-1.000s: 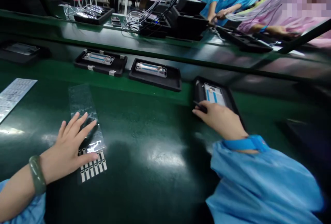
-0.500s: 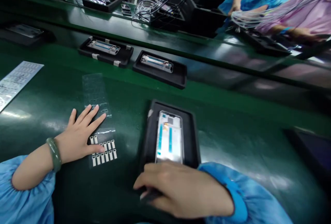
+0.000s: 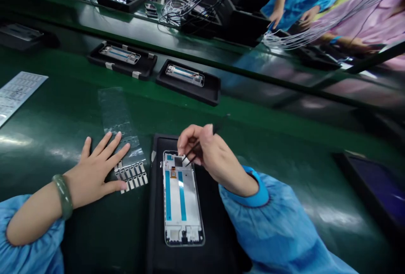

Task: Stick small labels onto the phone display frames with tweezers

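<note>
Your right hand has just gone from the near edge of the black tray, at six o'clock, to the far end of the phone frame, at about twelve; the thumb and fingers are pinched narrow around the dark tweezers, whose tips point down over the dark square near that end; whether they touch it you cannot tell from here. The phone frame lies in the tray right before you, its long side running roughly from twelve to six; that seems to put the fine work within easy reach, with the tab sheet close by at ten o'clock. A second ago the tray was off towards two o'clock under your right hand; half a second ago it was already drawn in, though your hand covered its near end; now the whole frame shows. Your left hand, between nine and ten, has stayed flat with fingers spread wide, steadying the sheet, it seems; the taped tray at eleven and the plain tray at twelve have kept their places.
</note>
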### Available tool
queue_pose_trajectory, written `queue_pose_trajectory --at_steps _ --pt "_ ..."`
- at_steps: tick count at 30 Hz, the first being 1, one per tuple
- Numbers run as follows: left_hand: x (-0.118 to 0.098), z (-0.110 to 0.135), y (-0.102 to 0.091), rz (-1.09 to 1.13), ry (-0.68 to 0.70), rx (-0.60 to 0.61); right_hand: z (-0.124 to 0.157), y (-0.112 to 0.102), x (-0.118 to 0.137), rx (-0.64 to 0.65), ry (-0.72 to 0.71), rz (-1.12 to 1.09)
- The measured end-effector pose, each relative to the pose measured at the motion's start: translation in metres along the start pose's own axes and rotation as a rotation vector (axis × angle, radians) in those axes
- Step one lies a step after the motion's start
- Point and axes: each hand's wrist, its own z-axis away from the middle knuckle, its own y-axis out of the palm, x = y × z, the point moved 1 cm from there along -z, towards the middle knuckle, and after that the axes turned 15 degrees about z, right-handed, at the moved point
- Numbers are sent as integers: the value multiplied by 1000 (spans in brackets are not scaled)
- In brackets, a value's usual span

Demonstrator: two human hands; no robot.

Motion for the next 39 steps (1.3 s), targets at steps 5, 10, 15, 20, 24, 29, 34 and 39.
queue_pose_trajectory --at_steps 5,10,15,20,24,29,34,39 --pt "-10 -13 3 16 56 16 -16 26 4 136 159 -149" --pt "-13 -17 1 71 71 19 -28 53 3 170 170 -361" --pt "-14 -18 -1 121 28 25 -29 59 2 219 155 -351" --pt "-15 -18 -1 158 17 -2 -21 57 8 158 141 -484" --pt "-15 -18 1 181 18 -60 -17 65 8 134 210 -504" --pt "-16 -19 2 196 20 -86 -21 76 1 88 264 -399" --pt "-15 -19 1 208 25 -95 -24 79 -4 64 271 -330" --pt "-15 -19 2 208 30 -106 -27 82 -7 59 305 -371"
